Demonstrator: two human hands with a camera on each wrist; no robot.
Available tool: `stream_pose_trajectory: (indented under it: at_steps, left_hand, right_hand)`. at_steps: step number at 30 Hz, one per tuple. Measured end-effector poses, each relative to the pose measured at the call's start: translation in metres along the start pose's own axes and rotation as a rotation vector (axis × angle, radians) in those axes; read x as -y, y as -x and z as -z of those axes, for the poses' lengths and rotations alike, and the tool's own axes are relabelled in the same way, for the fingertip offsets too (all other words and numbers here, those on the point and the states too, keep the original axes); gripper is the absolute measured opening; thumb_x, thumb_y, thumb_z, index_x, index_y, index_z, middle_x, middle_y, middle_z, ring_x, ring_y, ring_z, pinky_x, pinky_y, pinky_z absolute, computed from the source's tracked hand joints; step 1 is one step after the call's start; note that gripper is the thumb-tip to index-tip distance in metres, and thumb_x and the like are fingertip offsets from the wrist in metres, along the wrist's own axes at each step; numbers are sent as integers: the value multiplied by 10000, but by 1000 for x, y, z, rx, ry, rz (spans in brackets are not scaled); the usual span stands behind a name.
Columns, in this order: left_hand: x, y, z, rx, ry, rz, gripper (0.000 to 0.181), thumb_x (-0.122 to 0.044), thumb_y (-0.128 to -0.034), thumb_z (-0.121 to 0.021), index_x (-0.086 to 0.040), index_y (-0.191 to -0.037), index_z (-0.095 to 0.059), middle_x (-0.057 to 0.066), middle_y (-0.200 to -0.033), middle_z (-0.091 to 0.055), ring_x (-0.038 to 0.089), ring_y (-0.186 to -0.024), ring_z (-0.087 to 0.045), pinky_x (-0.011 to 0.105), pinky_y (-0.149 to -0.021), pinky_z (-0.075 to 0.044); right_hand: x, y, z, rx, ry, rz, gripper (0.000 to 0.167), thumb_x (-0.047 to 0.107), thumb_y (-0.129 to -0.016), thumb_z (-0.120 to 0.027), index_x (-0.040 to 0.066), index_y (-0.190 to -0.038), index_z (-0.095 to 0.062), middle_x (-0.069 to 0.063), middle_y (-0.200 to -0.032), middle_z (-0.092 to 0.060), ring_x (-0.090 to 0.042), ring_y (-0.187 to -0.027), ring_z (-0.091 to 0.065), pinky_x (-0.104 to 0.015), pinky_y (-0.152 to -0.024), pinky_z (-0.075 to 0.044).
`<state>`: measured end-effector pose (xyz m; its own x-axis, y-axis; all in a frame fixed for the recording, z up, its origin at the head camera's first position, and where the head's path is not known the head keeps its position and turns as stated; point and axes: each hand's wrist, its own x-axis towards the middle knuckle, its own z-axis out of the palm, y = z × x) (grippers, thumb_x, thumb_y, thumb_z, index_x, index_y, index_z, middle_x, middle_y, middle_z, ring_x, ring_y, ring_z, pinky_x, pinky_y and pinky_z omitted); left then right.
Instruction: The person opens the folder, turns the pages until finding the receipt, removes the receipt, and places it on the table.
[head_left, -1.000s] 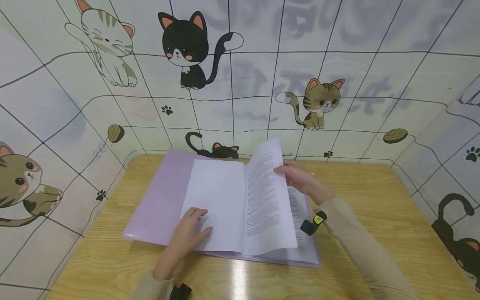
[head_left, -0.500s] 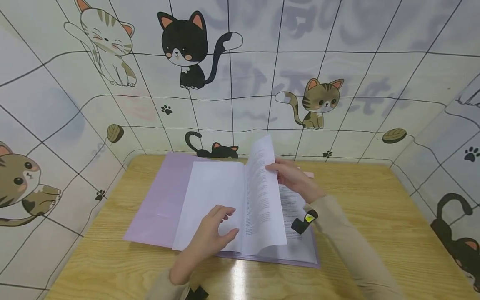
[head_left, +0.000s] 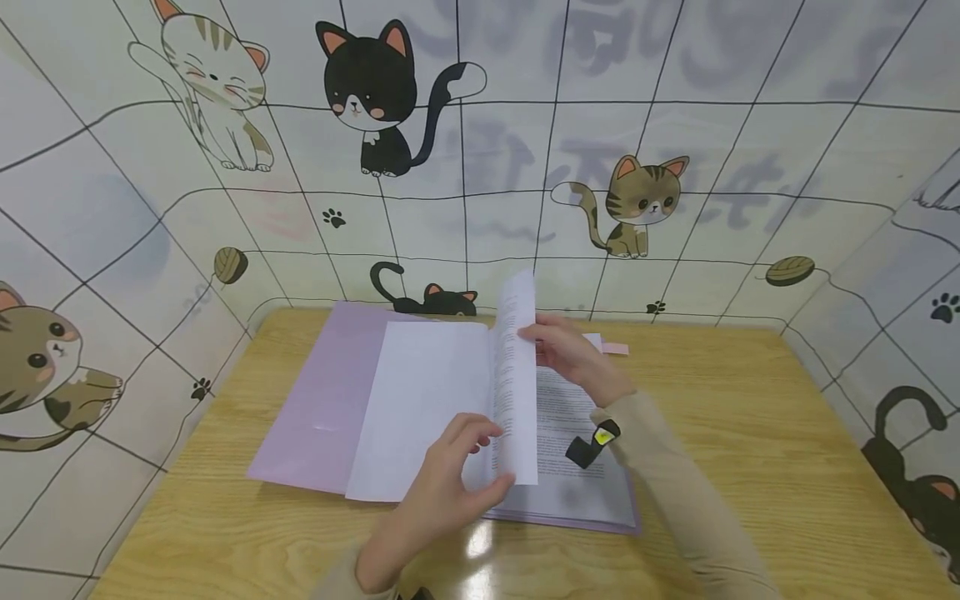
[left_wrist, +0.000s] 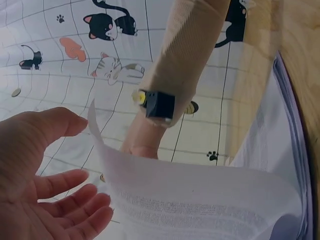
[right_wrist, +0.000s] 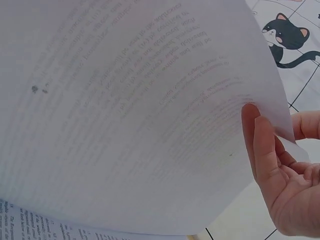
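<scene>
An opened lilac folder [head_left: 315, 408] with white printed pages lies on the table. My right hand [head_left: 573, 354] pinches the outer edge of one page [head_left: 517, 400], which stands raised and curved near the spine. In the right wrist view, the fingers of my right hand [right_wrist: 285, 170] press the page's back, with the thumb on the other side. My left hand [head_left: 450, 483] is by the page's lower corner, fingers loosely bent. The left wrist view has the left thumb close to the page corner [left_wrist: 95, 120]; whether they touch I cannot tell.
Beneath the raised page lies a printed sheet [head_left: 570, 417] on the folder's right side. A pink tab [head_left: 615, 348] sticks out at its top right. The wooden table [head_left: 750, 433] meets a wall covering [head_left: 510, 150] with cartoon cats.
My right hand has drawn the page leftward, bringing it more upright. My left hand has lifted off the left page and moved right to the raised page's lower corner.
</scene>
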<state>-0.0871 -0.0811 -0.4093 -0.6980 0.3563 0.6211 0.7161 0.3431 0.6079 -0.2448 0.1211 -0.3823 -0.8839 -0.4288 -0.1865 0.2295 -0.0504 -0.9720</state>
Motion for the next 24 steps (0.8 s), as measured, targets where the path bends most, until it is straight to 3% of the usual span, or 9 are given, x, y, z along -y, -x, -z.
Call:
stream_pose_trajectory:
  at_steps: [7,14,24]
  left_hand:
    - [-10,3,-4,-42,-24,-32,560,-103,-628,-806,-30,-1105,-522,59,-1107,-499,201,-963,-533,322,-765,-507]
    - [-14,3,-3,-47,-111,18,613,92,-516,-753,-37,-1077,-542,51,-1109,-494,182,-1019,-513,292,-842,-491]
    - [-9,8,4,-113,-183,37,588,248,-491,-650,17,-1021,-540,97,-1037,-495,187,-896,-566,230,-710,-521]
  right_hand:
    - [-1,-3,-8,-14,-1,-1,462,69,-919,-514,-40,-1353,-399,-109,-1115,-571,-197,-875,-610,-298,-758,-518]
    - [-2,-4,-16,9,-13,8,472,54,-916,-498,-61,-1358,-380,-129,-1130,-553,-190,-871,-620,-308,-757,-525]
    - [-2,-4,-16,43,-37,8,383,92,-936,-505,-64,-1278,-431,-38,-957,-644,-150,-801,-663,-267,-702,-545]
